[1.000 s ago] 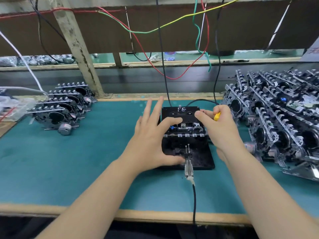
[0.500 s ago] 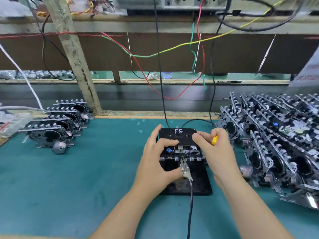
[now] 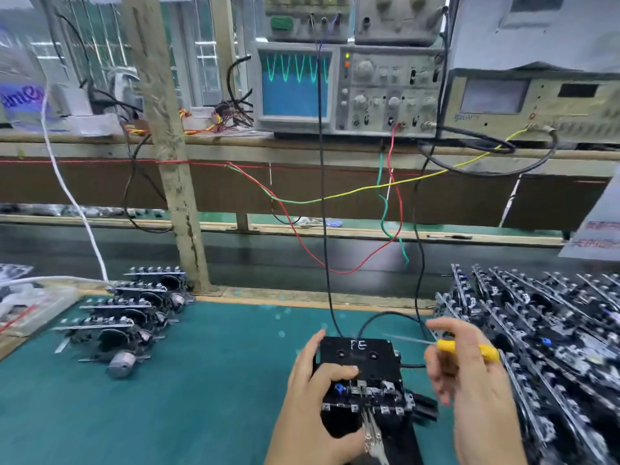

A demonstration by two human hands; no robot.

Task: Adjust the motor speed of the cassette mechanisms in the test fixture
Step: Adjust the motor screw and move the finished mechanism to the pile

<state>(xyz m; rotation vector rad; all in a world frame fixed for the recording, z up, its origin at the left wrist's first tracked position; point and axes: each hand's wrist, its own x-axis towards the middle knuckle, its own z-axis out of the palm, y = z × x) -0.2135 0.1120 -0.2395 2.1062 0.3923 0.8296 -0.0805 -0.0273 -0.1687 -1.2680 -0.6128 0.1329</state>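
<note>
A black cassette mechanism (image 3: 362, 360) marked "FE" sits in the black test fixture (image 3: 399, 441) on the green mat. My left hand (image 3: 312, 407) grips the mechanism's left side, thumb lying across its top near a small blue part (image 3: 339, 388). My right hand (image 3: 469, 391) is raised just right of the mechanism and holds a yellow-handled screwdriver (image 3: 449, 345), whose thin blade points left above the mechanism. A metal clip (image 3: 372, 434) on a cable lies on the fixture's front. The oscilloscope (image 3: 345, 85) on the shelf shows a green wave.
Several finished-looking mechanisms (image 3: 127, 317) are lined up at the left. A dense pile of mechanisms (image 3: 543, 340) fills the right side, close to my right hand. Red, green, yellow and black wires (image 3: 322, 196) hang from the instruments. A wooden post (image 3: 167, 146) stands behind.
My head tilted up, bringing the oscilloscope into view. My right hand lifted off the mechanism and moved right with the screwdriver. My left hand stays on the mechanism.
</note>
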